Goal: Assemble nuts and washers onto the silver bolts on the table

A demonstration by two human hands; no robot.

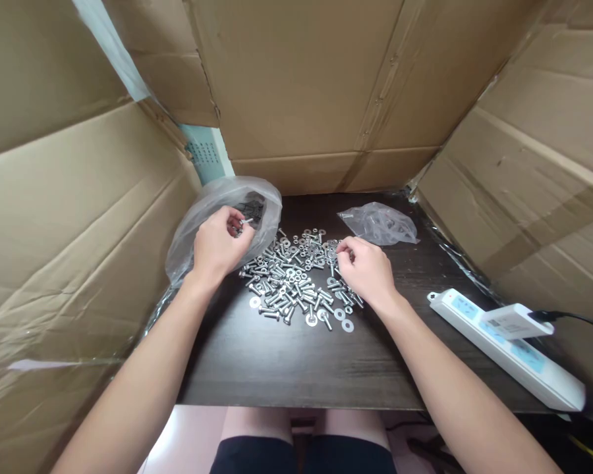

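A silver bolt [247, 221] sticks out between the curled fingers of my left hand [220, 243], which is at the mouth of a large clear plastic bag [188, 234]. Dark pieces show inside that bag, too unclear to name. My right hand [368, 268] is at the right side of a loose pile of bolts [289, 289], nuts and flat washers [347, 326]. Its fingers are bent together and down among the pieces; what they hold, if anything, is hidden.
A smaller clear plastic bag [381, 224] lies behind my right hand. At the right, a white power strip [504, 349] carries a plugged-in white adapter [516, 321] with a black cord. Cardboard walls [316, 85] enclose the dark table [296, 375] at the back and sides.
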